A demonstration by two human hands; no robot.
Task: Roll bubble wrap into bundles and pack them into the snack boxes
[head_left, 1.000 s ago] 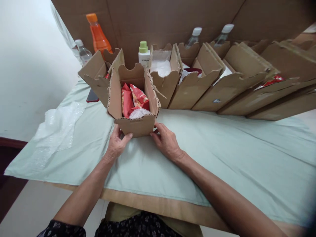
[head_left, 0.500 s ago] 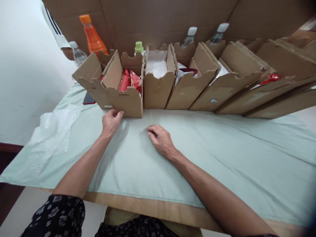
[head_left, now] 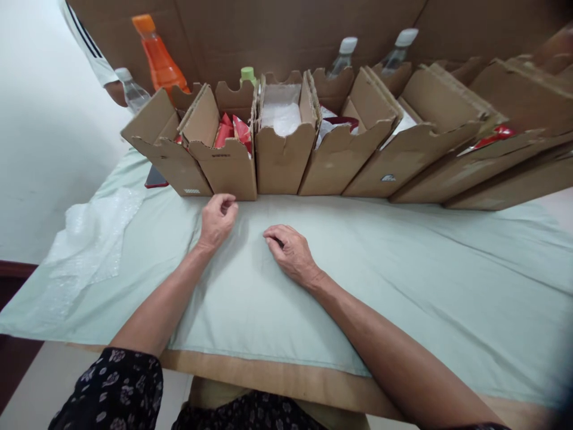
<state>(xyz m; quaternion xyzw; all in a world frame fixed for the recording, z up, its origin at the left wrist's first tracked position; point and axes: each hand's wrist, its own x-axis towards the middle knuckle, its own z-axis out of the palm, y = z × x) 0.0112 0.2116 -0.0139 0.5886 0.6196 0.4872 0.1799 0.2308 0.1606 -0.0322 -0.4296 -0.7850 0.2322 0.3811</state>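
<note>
My left hand (head_left: 218, 221) is near the bottom front edge of a cardboard box (head_left: 230, 173) that holds red packets (head_left: 233, 130). Its fingers are curled together and nothing shows in them. Resting on the pale green cloth (head_left: 313, 334), my right hand (head_left: 290, 251) has its fingers loosely closed, with nothing between them. Just behind the hands stands a row of several open cardboard boxes. The one right of the red packets holds white wrapped material (head_left: 281, 116).
Crumpled bubble wrap (head_left: 94, 239) lies on the left. A dark flat object (head_left: 156, 177) sits beside the leftmost box. Behind the boxes are an orange bottle (head_left: 161, 60), clear bottles (head_left: 342, 57) and a large cardboard panel (head_left: 286, 30). Another person's sleeve (head_left: 92, 48) shows at the upper left.
My left hand has moved right along the box fronts. The box with red packets has shifted back, its front now nearly level with its neighbours. My right hand has hardly moved.
</note>
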